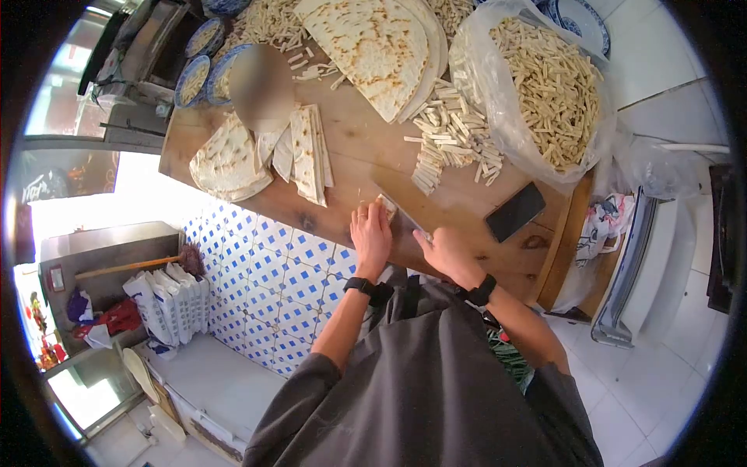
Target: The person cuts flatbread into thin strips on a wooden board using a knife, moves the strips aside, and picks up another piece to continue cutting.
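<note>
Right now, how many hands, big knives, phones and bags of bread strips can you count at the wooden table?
Bare hands: 2, the left hand and the right hand
Wide steel cleaver: 1
Flat black phone: 1
Clear plastic bag of bread strips: 1
Total: 5

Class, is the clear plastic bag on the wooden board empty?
No, the plastic bag is heaped full of cut flatbread strips.
</note>
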Tool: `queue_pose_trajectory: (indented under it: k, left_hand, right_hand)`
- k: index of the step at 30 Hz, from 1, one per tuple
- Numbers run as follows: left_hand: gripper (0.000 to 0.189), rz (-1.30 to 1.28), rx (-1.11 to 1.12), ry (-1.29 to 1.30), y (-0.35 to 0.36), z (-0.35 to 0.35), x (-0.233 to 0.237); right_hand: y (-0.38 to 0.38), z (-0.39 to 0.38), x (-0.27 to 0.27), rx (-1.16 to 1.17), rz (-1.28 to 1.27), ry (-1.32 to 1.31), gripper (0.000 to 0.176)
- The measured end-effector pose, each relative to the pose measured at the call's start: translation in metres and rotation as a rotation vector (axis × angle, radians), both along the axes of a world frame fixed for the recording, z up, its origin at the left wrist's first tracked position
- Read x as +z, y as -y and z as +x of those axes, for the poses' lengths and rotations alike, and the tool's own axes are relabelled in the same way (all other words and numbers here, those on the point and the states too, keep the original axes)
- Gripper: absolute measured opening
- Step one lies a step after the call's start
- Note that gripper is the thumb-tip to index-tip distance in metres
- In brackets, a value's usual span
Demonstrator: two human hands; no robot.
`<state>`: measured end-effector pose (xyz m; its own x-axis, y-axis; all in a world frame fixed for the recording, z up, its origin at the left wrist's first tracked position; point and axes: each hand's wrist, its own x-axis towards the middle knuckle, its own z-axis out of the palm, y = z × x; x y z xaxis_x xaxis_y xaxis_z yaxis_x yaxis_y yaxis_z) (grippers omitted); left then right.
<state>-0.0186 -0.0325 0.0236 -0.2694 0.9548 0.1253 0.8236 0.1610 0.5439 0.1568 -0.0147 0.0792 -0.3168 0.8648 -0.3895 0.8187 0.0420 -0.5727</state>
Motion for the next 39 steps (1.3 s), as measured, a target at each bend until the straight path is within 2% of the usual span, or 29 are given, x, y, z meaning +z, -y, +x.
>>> queue_pose_trajectory:
  k: [5, 7, 10, 13, 17, 20, 23, 26, 29, 31, 39]
  left_hand:
    - [0.023, 0.048, 0.126, -0.032, -0.006, 0.009, -0.001]
    - [0.023, -0.003, 0.201, 0.013, -0.008, 0.009, 0.0]
    - [0.021, -0.001, 0.215, -0.011, -0.01, 0.009, 0.0]
    - [0.019, -0.004, 0.203, -0.06, -0.013, 0.009, 0.002]
    - [0.019, 0.037, 0.203, -0.092, -0.015, 0.01, -0.005]
    - [0.02, 0.029, 0.24, -0.078, -0.018, 0.013, -0.001]
    - [0.02, 0.014, 0.252, -0.072, -0.017, 0.017, 0.001]
    - [0.018, -0.021, 0.276, -0.077, -0.018, 0.017, 0.0]
    - [0.02, -0.067, 0.26, -0.066, -0.017, 0.014, -0.003]
    - [0.018, 0.024, 0.23, -0.114, -0.017, 0.013, -0.004]
    - [0.019, 0.01, 0.224, -0.087, -0.018, 0.013, -0.004]
  right_hand:
    - [0.001, 0.002, -0.003, -0.006, 0.037, -0.012, 0.075]
    - [-0.004, 0.004, -0.013, -0.046, -0.137, -0.054, 0.086]
    - [-0.005, 0.005, -0.014, -0.077, -0.138, -0.047, 0.093]
    - [-0.005, 0.004, -0.003, -0.112, -0.17, -0.078, 0.092]
    - [0.002, 0.003, -0.013, -0.192, -0.201, -0.016, 0.088]
    - [0.009, 0.002, 0.019, -0.225, -0.152, -0.037, 0.082]
    - [0.018, 0.006, 0.031, -0.269, -0.094, -0.167, 0.079]
    - [0.023, 0.009, 0.039, -0.249, -0.033, -0.162, 0.077]
    - [0.026, 0.01, 0.044, -0.206, -0.067, -0.025, 0.078]
    - [0.029, 0.01, 0.042, -0.18, -0.044, 0.021, 0.079]
    - [0.021, 0.009, 0.057, -0.136, -0.061, 0.081, 0.08]
